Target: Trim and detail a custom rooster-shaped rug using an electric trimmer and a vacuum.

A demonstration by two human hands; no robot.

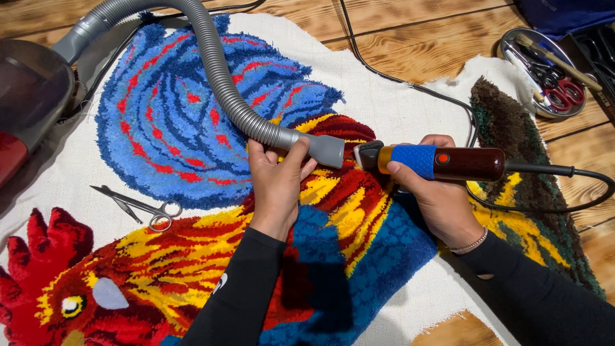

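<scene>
A tufted rooster rug in blue, red and yellow lies on white backing cloth across a wooden floor. My left hand grips the grey nozzle of a vacuum hose and holds it on the rug's red and yellow pile. My right hand holds an electric clipper with a blue grip and dark brown body. Its cutting head points left, almost touching the nozzle tip. The clipper's black cord runs off to the right.
Small scissors lie on the white cloth left of my left arm. The vacuum body sits at the top left. A round metal tray with red-handled scissors and tools stands at the top right, near a dark case.
</scene>
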